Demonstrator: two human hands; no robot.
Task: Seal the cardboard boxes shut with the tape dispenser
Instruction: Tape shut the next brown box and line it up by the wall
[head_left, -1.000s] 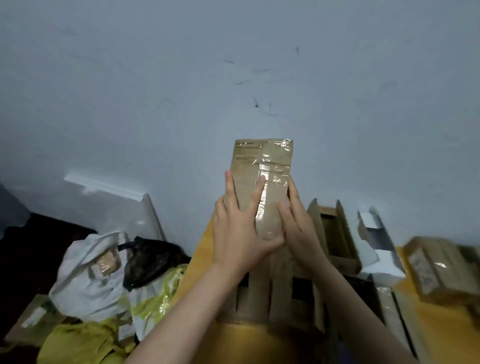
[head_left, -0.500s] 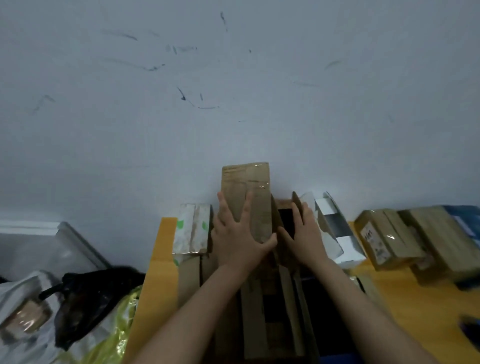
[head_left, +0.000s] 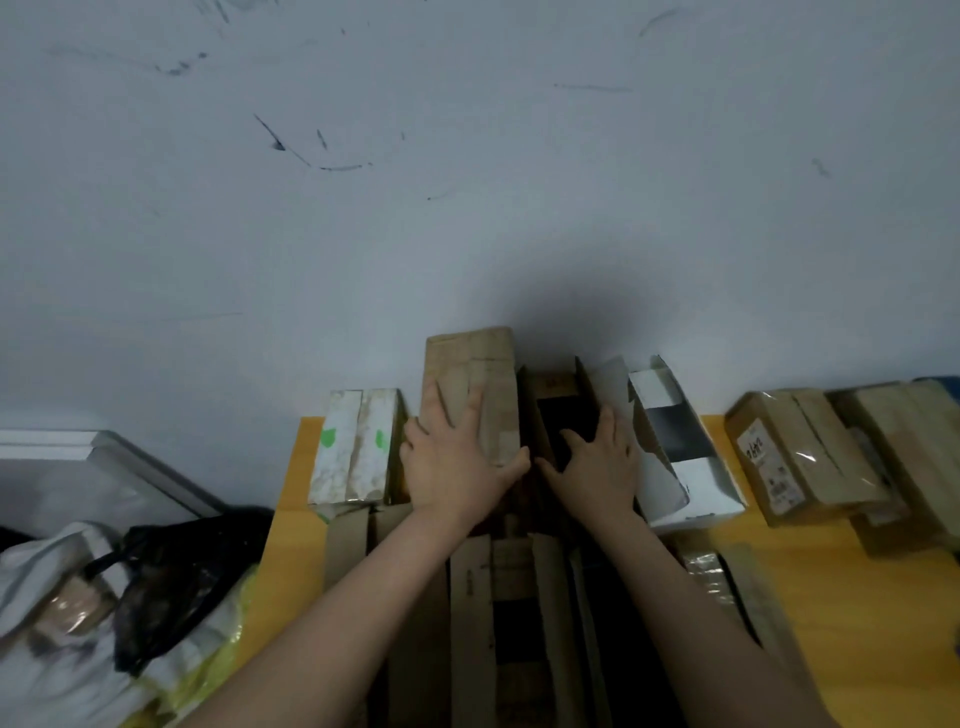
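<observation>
A taped brown cardboard box (head_left: 483, 374) stands against the wall at the back of the yellow table (head_left: 857, 597). My left hand (head_left: 454, 462) lies flat on its front face with fingers spread and the thumb at its right edge. Just to the right is an open brown box (head_left: 558, 395) with a dark inside. My right hand (head_left: 600, 462) rests on that open box with its fingers straight. No tape dispenser is in view.
A white and green box (head_left: 356, 447) stands left of the taped box. An open white box (head_left: 670, 441) and several taped brown parcels (head_left: 800, 457) lie to the right. Flattened cardboard (head_left: 488, 613) lies under my forearms. Bags (head_left: 119, 582) are piled left of the table.
The taped box came down from in front of the wall to the back of the table. My right hand left it and moved onto the open box beside it.
</observation>
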